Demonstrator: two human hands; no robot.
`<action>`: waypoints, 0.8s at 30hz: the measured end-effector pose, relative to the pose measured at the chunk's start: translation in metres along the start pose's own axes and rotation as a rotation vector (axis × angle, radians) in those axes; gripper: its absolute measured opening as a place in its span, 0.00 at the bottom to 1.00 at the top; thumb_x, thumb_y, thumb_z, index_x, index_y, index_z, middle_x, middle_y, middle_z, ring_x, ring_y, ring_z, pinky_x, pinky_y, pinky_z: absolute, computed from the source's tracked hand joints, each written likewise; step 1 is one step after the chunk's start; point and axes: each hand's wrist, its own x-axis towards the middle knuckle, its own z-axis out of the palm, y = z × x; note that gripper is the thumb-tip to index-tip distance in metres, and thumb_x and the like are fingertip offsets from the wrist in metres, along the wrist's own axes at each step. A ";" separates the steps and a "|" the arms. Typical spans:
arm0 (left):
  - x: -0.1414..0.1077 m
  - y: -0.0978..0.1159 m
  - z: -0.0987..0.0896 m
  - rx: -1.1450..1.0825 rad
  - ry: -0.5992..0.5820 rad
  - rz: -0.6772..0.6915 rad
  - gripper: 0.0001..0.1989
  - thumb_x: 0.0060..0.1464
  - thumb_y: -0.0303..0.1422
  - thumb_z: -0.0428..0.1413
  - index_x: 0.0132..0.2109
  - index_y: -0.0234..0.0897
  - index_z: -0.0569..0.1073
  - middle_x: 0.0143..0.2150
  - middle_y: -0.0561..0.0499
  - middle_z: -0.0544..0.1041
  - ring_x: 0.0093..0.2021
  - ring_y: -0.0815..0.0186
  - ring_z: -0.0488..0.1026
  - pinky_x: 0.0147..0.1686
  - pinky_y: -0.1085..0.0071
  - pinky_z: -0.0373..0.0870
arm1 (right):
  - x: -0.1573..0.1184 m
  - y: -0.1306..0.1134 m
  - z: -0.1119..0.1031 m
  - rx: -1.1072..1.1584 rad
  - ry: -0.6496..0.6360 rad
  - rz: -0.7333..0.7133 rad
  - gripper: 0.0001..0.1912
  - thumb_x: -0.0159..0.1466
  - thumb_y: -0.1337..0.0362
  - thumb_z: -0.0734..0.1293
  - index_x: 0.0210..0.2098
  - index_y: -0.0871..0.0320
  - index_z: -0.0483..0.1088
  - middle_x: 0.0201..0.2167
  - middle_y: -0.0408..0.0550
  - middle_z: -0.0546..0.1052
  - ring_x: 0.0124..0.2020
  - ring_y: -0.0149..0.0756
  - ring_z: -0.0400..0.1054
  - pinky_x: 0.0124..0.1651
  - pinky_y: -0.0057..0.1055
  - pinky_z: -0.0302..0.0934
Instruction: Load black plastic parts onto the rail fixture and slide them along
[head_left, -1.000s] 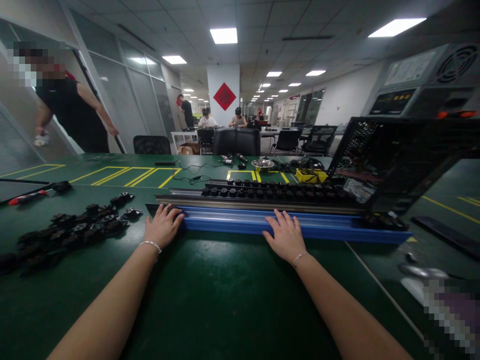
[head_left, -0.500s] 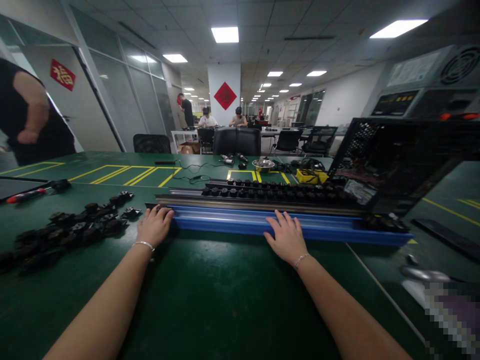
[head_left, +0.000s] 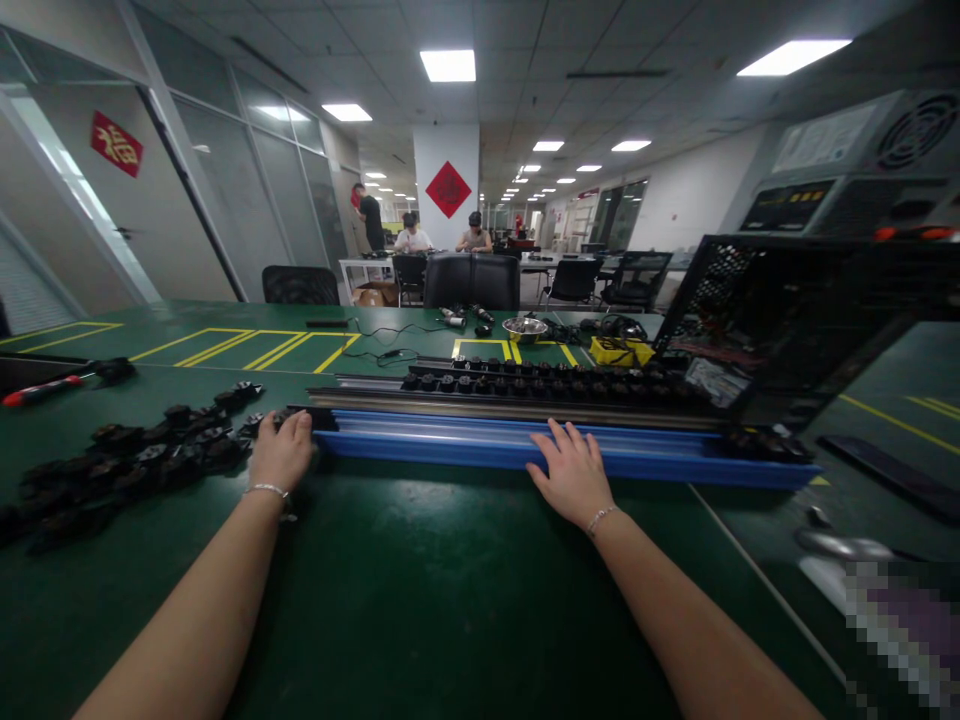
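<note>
A long blue rail (head_left: 435,450) lies across the green table (head_left: 420,600), with black parts (head_left: 765,443) in its right end. My right hand (head_left: 574,475) rests on the rail's near edge, fingers spread. Just off the rail's left end is my left hand (head_left: 281,455), beside a pile of black parts (head_left: 150,455). Its fingers are bent and somewhat close together; whether they hold a part is hidden. Behind the blue rail lie more rails, one carrying a row of black parts (head_left: 510,385).
An open black computer case (head_left: 810,330) stands at the right. Farther back are a metal bowl (head_left: 525,328), a yellow object (head_left: 622,351) and cables. A red-handled tool (head_left: 45,390) lies at the left. Other people are in the background.
My left hand has moved left from the rail's end toward the black parts. My right hand has stayed on the rail. The person at the far left is out of view.
</note>
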 end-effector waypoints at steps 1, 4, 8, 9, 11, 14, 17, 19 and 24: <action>0.000 -0.002 -0.004 -0.016 -0.019 -0.094 0.30 0.56 0.48 0.33 0.56 0.39 0.64 0.63 0.40 0.54 0.62 0.47 0.50 0.54 0.47 0.53 | 0.000 0.000 0.000 0.001 0.001 -0.001 0.23 0.60 0.53 0.58 0.53 0.50 0.62 0.61 0.51 0.55 0.61 0.49 0.45 0.59 0.49 0.36; -0.001 -0.010 -0.011 -0.010 -0.074 -0.309 0.34 0.54 0.53 0.31 0.57 0.40 0.63 0.65 0.40 0.48 0.63 0.44 0.44 0.54 0.41 0.47 | 0.000 0.001 0.000 0.002 0.004 -0.002 0.23 0.60 0.54 0.58 0.53 0.50 0.62 0.61 0.51 0.55 0.61 0.48 0.45 0.59 0.49 0.36; 0.001 -0.026 -0.008 0.002 -0.096 -0.417 0.35 0.52 0.55 0.32 0.56 0.39 0.63 0.66 0.42 0.45 0.64 0.45 0.38 0.54 0.38 0.41 | 0.000 0.001 -0.001 0.001 0.002 -0.004 0.23 0.60 0.54 0.58 0.53 0.50 0.62 0.61 0.51 0.56 0.61 0.48 0.45 0.59 0.49 0.37; 0.002 -0.029 -0.006 -0.006 -0.086 -0.426 0.35 0.51 0.55 0.33 0.55 0.39 0.64 0.66 0.43 0.45 0.64 0.45 0.38 0.54 0.38 0.41 | 0.000 0.000 -0.002 0.002 0.002 -0.005 0.23 0.60 0.54 0.58 0.53 0.50 0.62 0.61 0.51 0.56 0.61 0.48 0.45 0.59 0.49 0.37; 0.003 -0.033 -0.004 -0.023 -0.053 -0.431 0.34 0.51 0.55 0.33 0.53 0.39 0.66 0.66 0.43 0.43 0.64 0.43 0.36 0.53 0.36 0.39 | 0.000 0.000 -0.002 0.006 0.004 -0.004 0.23 0.60 0.54 0.58 0.53 0.50 0.62 0.61 0.51 0.56 0.61 0.48 0.45 0.59 0.49 0.37; 0.000 -0.024 -0.005 -0.012 0.071 -0.346 0.32 0.53 0.53 0.36 0.51 0.35 0.68 0.66 0.40 0.43 0.64 0.43 0.37 0.55 0.39 0.42 | -0.001 0.000 -0.001 0.023 0.009 -0.005 0.22 0.60 0.53 0.57 0.53 0.50 0.63 0.61 0.50 0.56 0.61 0.48 0.45 0.59 0.49 0.37; -0.009 0.000 -0.004 0.006 0.211 -0.002 0.28 0.55 0.47 0.40 0.53 0.31 0.66 0.65 0.38 0.47 0.64 0.48 0.41 0.59 0.50 0.46 | 0.002 0.004 -0.002 0.080 0.036 -0.007 0.22 0.61 0.52 0.55 0.52 0.52 0.63 0.59 0.50 0.60 0.60 0.44 0.49 0.59 0.47 0.39; -0.017 0.020 0.001 0.018 0.204 0.278 0.28 0.56 0.44 0.39 0.55 0.30 0.63 0.65 0.38 0.49 0.65 0.54 0.43 0.60 0.56 0.46 | 0.006 0.014 -0.005 0.127 0.093 0.038 0.23 0.62 0.53 0.53 0.52 0.54 0.62 0.57 0.50 0.62 0.58 0.42 0.51 0.59 0.46 0.42; -0.042 0.055 0.021 0.146 -0.056 0.633 0.26 0.58 0.44 0.38 0.61 0.43 0.55 0.66 0.49 0.50 0.65 0.57 0.43 0.59 0.50 0.44 | 0.011 0.073 -0.020 0.105 0.437 0.452 0.27 0.59 0.56 0.57 0.55 0.61 0.58 0.59 0.60 0.56 0.59 0.51 0.48 0.55 0.49 0.47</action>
